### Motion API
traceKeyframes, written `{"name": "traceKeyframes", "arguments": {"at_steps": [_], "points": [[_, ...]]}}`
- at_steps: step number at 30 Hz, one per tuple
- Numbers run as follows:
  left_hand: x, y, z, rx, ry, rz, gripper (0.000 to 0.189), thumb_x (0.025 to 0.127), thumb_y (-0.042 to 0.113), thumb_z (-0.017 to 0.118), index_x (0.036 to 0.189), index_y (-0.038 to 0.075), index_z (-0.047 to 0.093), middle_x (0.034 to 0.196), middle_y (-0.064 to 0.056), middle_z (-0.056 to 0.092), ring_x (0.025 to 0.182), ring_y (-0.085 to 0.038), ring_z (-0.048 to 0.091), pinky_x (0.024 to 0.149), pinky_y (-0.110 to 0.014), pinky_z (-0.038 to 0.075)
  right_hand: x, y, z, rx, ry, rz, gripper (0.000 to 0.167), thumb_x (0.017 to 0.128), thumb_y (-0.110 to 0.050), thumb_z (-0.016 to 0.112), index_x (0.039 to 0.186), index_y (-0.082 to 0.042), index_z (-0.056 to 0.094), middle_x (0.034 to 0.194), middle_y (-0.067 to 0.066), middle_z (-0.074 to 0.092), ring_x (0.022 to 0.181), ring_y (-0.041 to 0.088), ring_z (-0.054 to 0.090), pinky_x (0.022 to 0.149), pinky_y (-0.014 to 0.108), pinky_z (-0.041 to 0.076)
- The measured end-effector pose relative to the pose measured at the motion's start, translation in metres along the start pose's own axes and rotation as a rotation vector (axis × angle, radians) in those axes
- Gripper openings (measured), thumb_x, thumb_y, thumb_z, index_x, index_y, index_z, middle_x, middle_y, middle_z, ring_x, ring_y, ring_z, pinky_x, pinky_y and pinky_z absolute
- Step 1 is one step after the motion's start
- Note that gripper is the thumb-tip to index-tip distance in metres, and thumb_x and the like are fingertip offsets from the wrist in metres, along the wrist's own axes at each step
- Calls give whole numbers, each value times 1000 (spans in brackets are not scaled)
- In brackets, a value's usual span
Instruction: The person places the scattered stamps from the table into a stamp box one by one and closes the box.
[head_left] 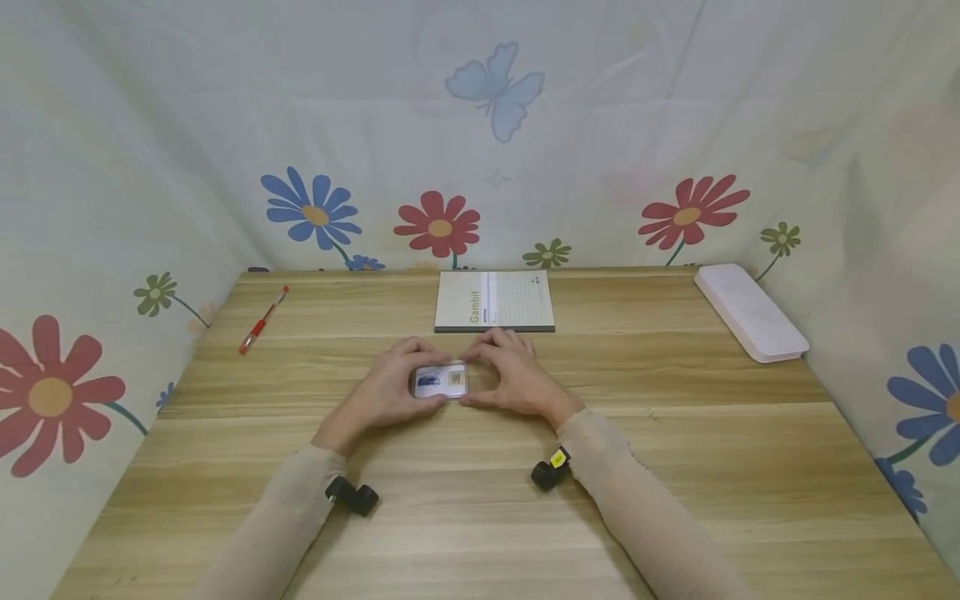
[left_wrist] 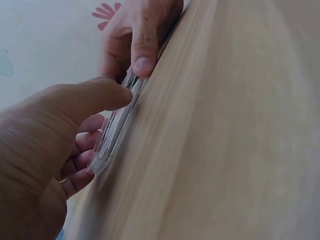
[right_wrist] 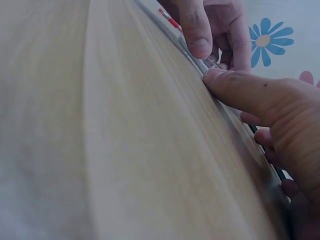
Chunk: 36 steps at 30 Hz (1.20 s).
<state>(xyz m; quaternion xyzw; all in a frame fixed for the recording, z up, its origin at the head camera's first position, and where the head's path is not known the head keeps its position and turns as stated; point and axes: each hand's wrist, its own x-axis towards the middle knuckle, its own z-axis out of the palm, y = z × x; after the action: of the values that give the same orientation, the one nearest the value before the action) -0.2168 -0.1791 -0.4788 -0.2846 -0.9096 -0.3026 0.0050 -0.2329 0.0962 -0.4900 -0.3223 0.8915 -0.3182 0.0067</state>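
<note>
A small flat clear plastic case (head_left: 441, 381), with a dark blue patch and a gold square on white, is held between both hands close over the wooden table. My left hand (head_left: 390, 383) grips its left part, thumb along the near long side and fingers on the far side. At the right end, my right hand (head_left: 517, 375) pinches the case's corners between thumb and fingertips. The left wrist view shows the transparent edge of the case (left_wrist: 116, 127) tilted between the left thumb and fingers. From the right wrist, most of it is hidden behind the two thumbs.
Just beyond the hands lies a notebook (head_left: 495, 302) marked "Gambit". A red pen (head_left: 264, 320) rests at the table's left side, and a pale pink oblong case (head_left: 752, 313) at the right. Flowered curtain (head_left: 495, 167) borders the table's back and sides.
</note>
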Motion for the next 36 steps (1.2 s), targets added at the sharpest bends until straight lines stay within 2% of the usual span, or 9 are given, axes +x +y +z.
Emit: {"name": "traceKeyframes", "arguments": {"at_steps": [6, 12, 23, 36], "points": [[1, 1, 0, 0, -2, 2, 60, 86, 30, 98, 140, 17, 78, 132, -1, 65, 122, -23, 59, 103, -45, 51, 1, 0, -1, 6, -3, -4, 66, 88, -54, 93, 142, -24, 72, 146, -1, 54, 140, 23, 44, 118, 54, 28], [1, -1, -1, -5, -15, 0, 59, 86, 33, 98, 140, 18, 78, 133, 0, 65, 122, -22, 59, 104, -46, 52, 1, -1, -1, 7, -5, -2, 61, 89, -54, 93, 139, -25, 72, 145, -1, 55, 140, 23, 44, 117, 53, 28], [-14, -19, -17, -28, -18, -73, 66, 86, 36, 98, 146, 22, 74, 145, -1, 64, 135, -27, 58, 118, -59, 46, 0, 0, 1, 12, 1, -1, 59, 89, -52, 94, 137, -24, 73, 144, -1, 55, 140, 24, 44, 119, 54, 27], [-22, -31, -16, -26, 3, -83, 62, 84, 40, 100, 139, 24, 77, 137, -1, 62, 132, -26, 55, 118, -57, 44, 0, 1, 2, 14, 6, 0, 58, 87, -51, 95, 135, -26, 74, 144, -1, 55, 138, 24, 45, 118, 54, 28]]}}
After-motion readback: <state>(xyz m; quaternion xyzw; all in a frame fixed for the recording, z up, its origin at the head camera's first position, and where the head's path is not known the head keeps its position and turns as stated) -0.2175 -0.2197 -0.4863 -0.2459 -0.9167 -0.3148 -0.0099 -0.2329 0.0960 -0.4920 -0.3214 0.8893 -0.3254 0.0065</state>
